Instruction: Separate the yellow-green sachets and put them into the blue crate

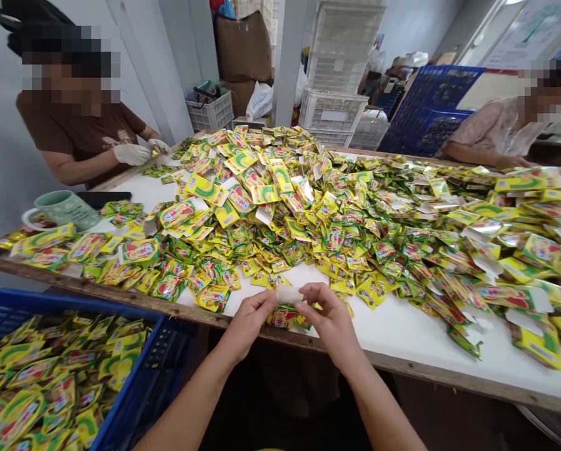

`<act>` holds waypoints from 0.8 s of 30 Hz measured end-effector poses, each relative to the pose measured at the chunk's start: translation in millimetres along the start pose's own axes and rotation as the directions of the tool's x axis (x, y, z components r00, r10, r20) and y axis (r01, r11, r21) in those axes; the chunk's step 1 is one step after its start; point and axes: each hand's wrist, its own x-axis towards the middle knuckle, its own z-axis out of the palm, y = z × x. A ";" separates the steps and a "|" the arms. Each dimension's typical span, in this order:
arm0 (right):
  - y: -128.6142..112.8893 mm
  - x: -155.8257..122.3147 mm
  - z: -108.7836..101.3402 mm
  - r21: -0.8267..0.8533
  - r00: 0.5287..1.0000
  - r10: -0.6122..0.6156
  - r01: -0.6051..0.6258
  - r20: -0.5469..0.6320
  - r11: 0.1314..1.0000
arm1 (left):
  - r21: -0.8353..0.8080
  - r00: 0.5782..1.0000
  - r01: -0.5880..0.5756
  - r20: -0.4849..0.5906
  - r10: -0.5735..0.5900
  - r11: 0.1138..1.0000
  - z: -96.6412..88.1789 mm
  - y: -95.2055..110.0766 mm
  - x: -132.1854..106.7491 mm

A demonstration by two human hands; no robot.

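At the near edge of the worktop (388, 326), the left hand (248, 321) pinches the left end of a pale piece (288, 294), its long axis along that edge, just above a printed packet (284, 317); the right hand (330, 316), fingers curled close, grips its right end, equally near.

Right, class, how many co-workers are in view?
2: a person in brown at the left and a person in a light top at the right. Others may be hidden.

The hands (247, 324) and forearms (386, 401) are bare, the clothing (318, 432) below dark (shadow hides its details).
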 end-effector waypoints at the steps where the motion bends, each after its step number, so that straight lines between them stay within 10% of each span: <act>1: 0.9 -1.9 0.9 0.137 0.996 0.083 -0.087 0.038 0.987 | -0.055 0.999 0.050 -0.005 -0.051 0.997 -1.7 2.9 -0.4; 5: -1.7 -4.7 6.0 0.390 0.948 0.175 -0.272 0.265 0.880 | -0.158 0.984 0.180 0.028 -0.177 0.971 -9.3 11.3 -1.9; 9: 3.4 2.3 19.5 0.357 0.949 0.244 -0.303 0.201 0.883 | -0.144 0.981 0.186 0.076 -0.177 0.972 -12.0 10.4 -3.4; 17: 1.8 30.3 14.8 0.116 0.979 0.162 -0.177 0.126 0.977 | -0.007 0.982 -0.056 -0.179 0.054 0.998 -7.8 1.3 17.9; 24: -9.9 45.3 -14.3 0.065 0.922 0.242 -0.274 0.303 0.960 | 0.191 0.968 -0.169 -0.153 0.199 0.967 -6.0 -6.8 35.4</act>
